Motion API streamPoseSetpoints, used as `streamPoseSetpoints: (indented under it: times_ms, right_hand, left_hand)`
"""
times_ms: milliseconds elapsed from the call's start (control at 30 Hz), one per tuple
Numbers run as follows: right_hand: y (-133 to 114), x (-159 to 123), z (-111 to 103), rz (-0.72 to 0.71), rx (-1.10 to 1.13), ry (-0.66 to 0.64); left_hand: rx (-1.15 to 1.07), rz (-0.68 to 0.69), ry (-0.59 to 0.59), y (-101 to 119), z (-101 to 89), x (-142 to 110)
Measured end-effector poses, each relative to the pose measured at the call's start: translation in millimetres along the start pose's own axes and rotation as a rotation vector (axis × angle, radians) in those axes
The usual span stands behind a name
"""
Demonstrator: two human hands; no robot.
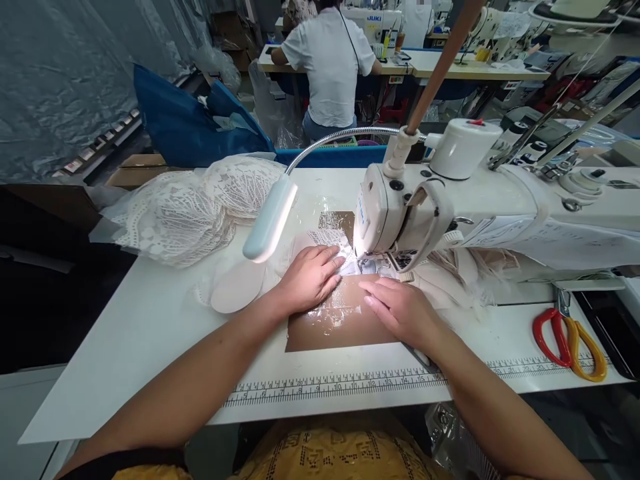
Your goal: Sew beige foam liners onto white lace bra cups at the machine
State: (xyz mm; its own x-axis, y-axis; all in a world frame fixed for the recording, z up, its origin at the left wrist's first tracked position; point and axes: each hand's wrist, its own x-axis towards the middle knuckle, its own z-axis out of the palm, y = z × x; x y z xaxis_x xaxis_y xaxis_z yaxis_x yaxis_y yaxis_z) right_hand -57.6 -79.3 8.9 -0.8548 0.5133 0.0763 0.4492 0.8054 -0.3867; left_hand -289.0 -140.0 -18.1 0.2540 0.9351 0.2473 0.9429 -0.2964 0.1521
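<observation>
My left hand lies flat with its fingers stretched over a piece of white lace fabric, close to the needle area of a white sewing machine. The lace runs up to the presser foot. On the other side, my right hand rests on the table just in front of the foot, fingers extended and a little apart. Nothing shows in its grip. Beneath both hands is a brown, shiny taped sheet. A pale round cup piece lies left of my left wrist.
A lamp hangs over the left side. White lace is heaped at the back left, beige pieces right of the needle. Red-and-yellow-handled scissors lie at right, a printed ruler along the front edge. Ahead sits another person.
</observation>
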Motion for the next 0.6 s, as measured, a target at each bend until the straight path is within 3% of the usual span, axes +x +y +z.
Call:
streamPoseSetpoints:
  times_ms: [167,233,333,400,533,600]
  right_hand:
    - [-14,-29,-39,0.059,-0.057,-0.23]
    - [-15,-45,-40,0.094,-0.13,-0.266]
    - [-9,-67,-24,0.099,-0.245,-0.255]
    - [-4,-77,-11,0.065,-0.303,-0.254]
    - [-3,-84,2,0.005,-0.374,-0.22]
    - [-5,-81,3,0.007,-0.388,-0.212]
  left_hand:
    - [0.002,-0.037,0.049,-2,1.1,-3]
    - [-0.018,-0.06,0.069,-4,0.7,-3]
    - [-0.093,-0.117,0.062,-7,-6.0,-4]
    - [-0.201,-0.099,0.002,-1,-15.5,-9]
    - [-0.48,0.208,-0.27,30,-40.6,-31]
    - [-0.559,0.259,-0.35,46,-52.2,-42]
